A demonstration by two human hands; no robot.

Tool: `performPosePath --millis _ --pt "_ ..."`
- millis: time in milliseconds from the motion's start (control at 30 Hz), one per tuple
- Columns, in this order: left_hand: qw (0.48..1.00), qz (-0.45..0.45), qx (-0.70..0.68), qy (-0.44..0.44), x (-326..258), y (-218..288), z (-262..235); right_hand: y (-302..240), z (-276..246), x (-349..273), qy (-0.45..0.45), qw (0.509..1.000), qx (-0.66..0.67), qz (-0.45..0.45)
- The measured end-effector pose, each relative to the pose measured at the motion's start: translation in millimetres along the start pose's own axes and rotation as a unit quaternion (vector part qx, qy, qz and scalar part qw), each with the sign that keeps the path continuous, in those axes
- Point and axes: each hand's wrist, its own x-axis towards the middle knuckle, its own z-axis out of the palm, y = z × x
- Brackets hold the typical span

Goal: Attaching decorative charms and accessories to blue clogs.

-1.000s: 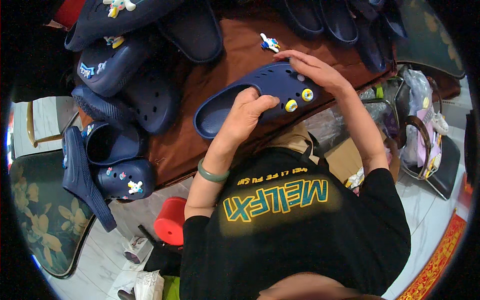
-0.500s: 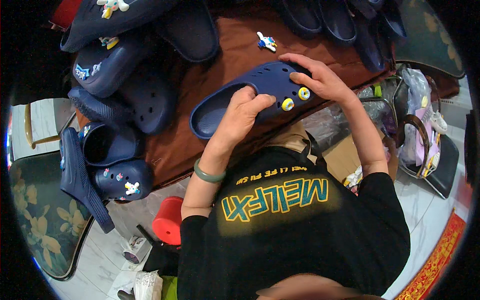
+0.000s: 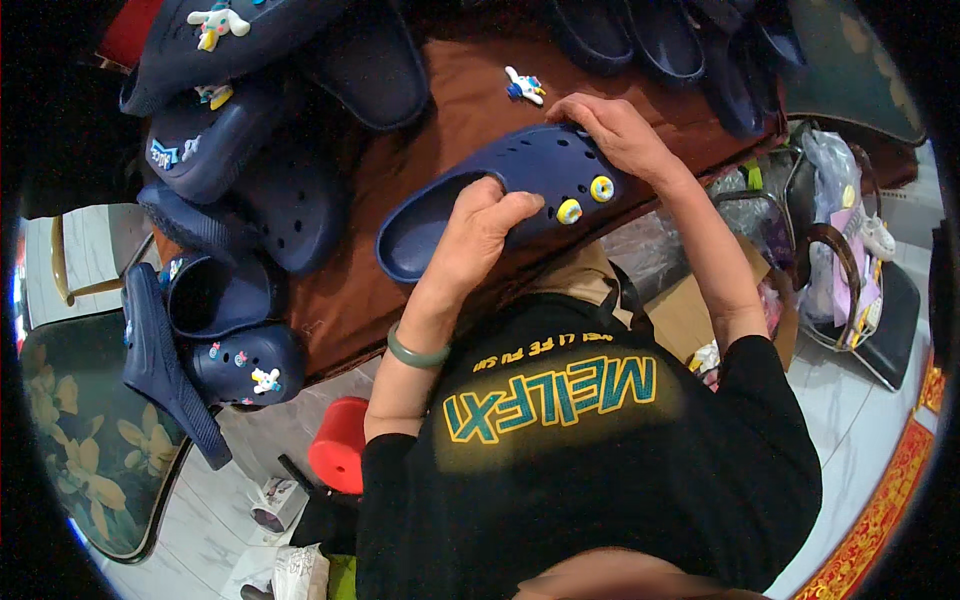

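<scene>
A navy blue clog [image 3: 518, 158] with a holed upper lies tilted above the brown cloth, its toe pointing right. My left hand [image 3: 478, 228] grips it at the opening, fingers inside and thumb pressed on top of the upper. At the toe, my right hand [image 3: 630, 142] is closed round the far edge, with its fingertips curled on the rim; its thumb is mostly hidden. Two yellow ring-shaped charms, one nearer [image 3: 570, 211] and one farther right [image 3: 601, 189], sit in the holes by the toe. Beyond the clog, a loose white figure charm [image 3: 523, 87] rests on the cloth.
Navy clogs [image 3: 240, 355] with charms are piled along the left of the brown cloth [image 3: 335, 325]. More navy clogs [image 3: 668, 45] stand at the far right. Below the table are a red stool [image 3: 338, 445], a cardboard box [image 3: 735, 262] and a bag [image 3: 835, 250] with plastic wrapping.
My right hand has drawn its thumb back from the top of the upper and shifted slightly left along the toe's far edge. The left hand keeps its grip.
</scene>
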Motion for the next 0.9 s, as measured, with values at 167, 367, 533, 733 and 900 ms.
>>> performPosePath --millis 167,367,533,733,900 --pt "0.999 0.014 0.033 0.008 0 -2 -5 11 4 24 -0.032 0.992 0.086 0.088" --pt "0.998 -0.038 -0.030 0.042 11 6 -13 1 2 32 0.028 0.902 0.373 0.215" --pt "0.996 -0.018 -0.080 0.042 11 10 -10 -6 -3 11 -0.042 0.894 0.428 0.127" --pt "0.998 -0.032 -0.046 -0.009 17 -3 -20 -4 -3 -16 -0.074 0.992 0.008 -0.100" --pt "0.997 -0.014 -0.071 -0.015 15 2 -12 -1 9 -21 0.031 0.996 -0.032 -0.082"
